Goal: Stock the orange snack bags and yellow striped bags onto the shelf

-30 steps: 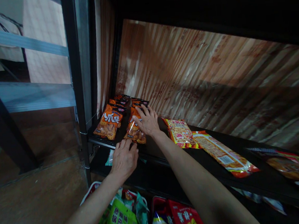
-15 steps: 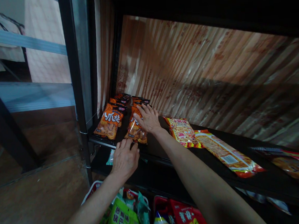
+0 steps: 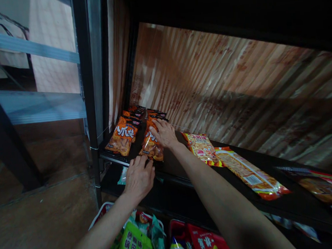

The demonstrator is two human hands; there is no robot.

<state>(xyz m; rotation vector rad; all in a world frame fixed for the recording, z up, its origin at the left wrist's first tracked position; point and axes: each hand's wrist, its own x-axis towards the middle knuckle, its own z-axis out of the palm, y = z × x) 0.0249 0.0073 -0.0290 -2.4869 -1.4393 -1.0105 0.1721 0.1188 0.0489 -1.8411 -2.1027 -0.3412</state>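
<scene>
My right hand [image 3: 165, 133] lies over the upper part of an orange and black snack bag [image 3: 152, 144], its fingers spread across the front. My left hand [image 3: 139, 177] is at the front edge of the shelf [image 3: 175, 169], fingertips at the bottom end of that same bag; its fingers are stretched out, and I see nothing held in them. A matching orange snack bag [image 3: 123, 137] lies to the left, with more of the same kind behind both. Part of the right-hand bag is hidden under my right hand.
Farther right on the shelf lie a yellow and red snack bag [image 3: 200, 146], a long noodle-patterned packet [image 3: 251, 171] and a dark packet [image 3: 326, 186]. Below, baskets hold a green bag [image 3: 135, 244] and red bags [image 3: 207, 244]. A dark shelf post [image 3: 90, 107] rises at left.
The view has shifted slightly. Both hands stay almost where they were on and beside the right orange snack bag, and the bags keep their places.
</scene>
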